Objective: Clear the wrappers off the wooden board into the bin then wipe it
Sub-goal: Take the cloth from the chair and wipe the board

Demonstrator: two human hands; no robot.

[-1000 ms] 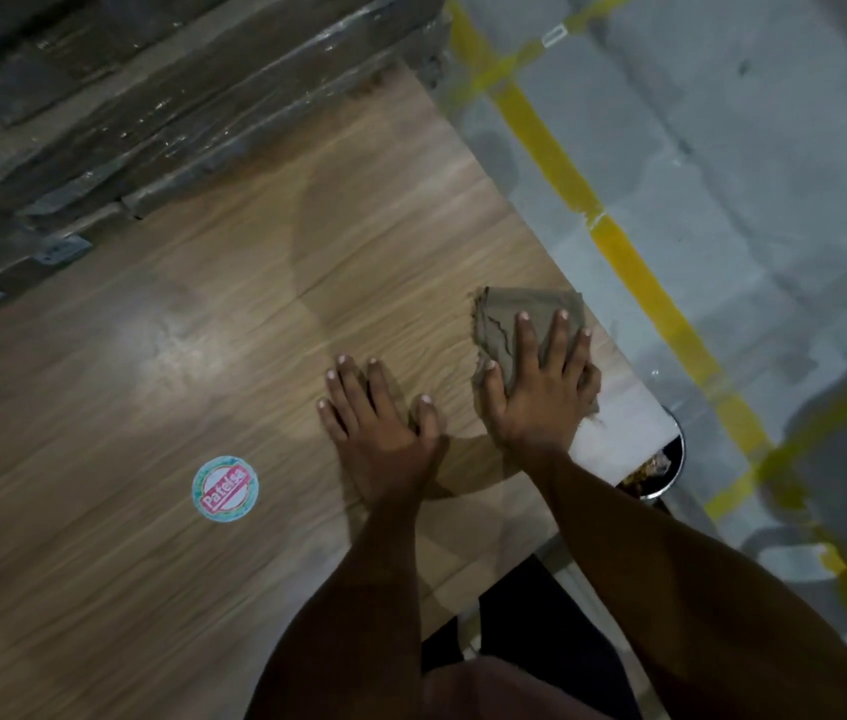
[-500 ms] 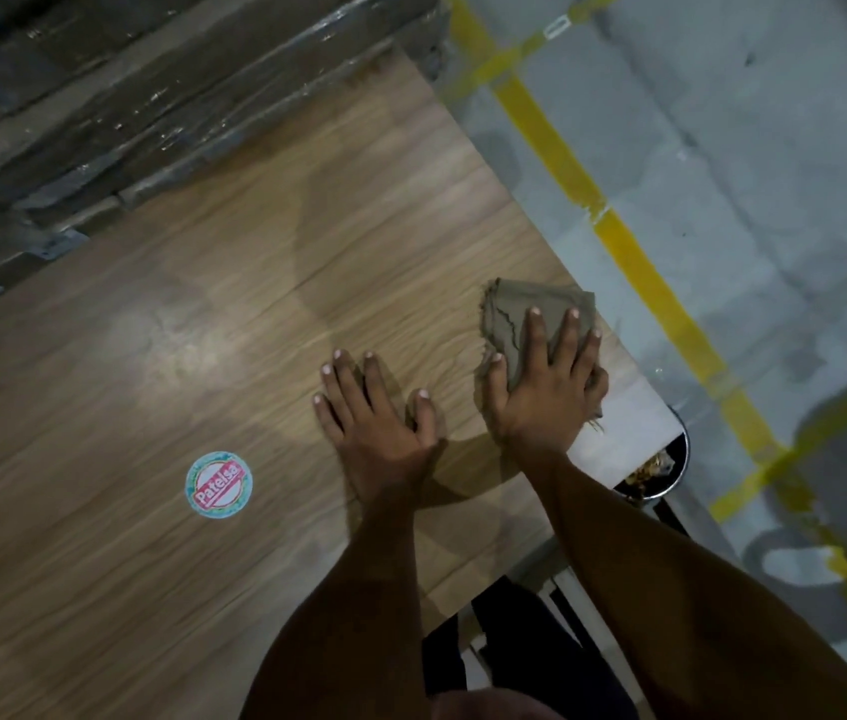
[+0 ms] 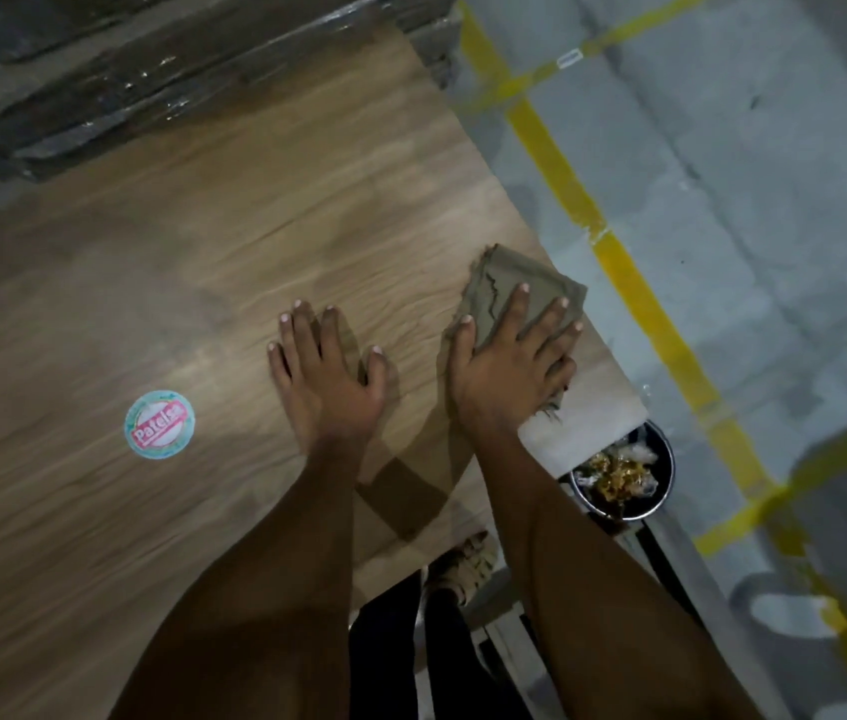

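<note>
the cloth (image 3: 520, 293) lies at the right edge of the wooden board (image 3: 234, 252), a little right of the middle of the frame. it looks soft and light, with a frayed edge and a tear, so i think it will fold and bunch easily if it is pushed only from one corner. a flat palm on its middle seems the best way to move it. the right hand (image 3: 504, 376) rests on it so, with fingers straight and spread, pressing and not clenching. the left hand (image 3: 325, 387) lies flat on the bare board just beside, fingers straight too, holding nothing; it seems to steady the person.

the bin (image 3: 624, 475) stands below the board's corner, at the lower right, with shiny wrappers (image 3: 613, 470) already inside. no loose wrappers show on the board, so i judge the wiping is the step now.

a round sticker (image 3: 159, 425) is on the board at the left; it looks glued and flat. dark stacked panels (image 3: 99, 85) close the upper left. yellow floor lines (image 3: 634, 283) run at the right. nothing blocks the cloth, but the edge is near, so it may slip off.
</note>
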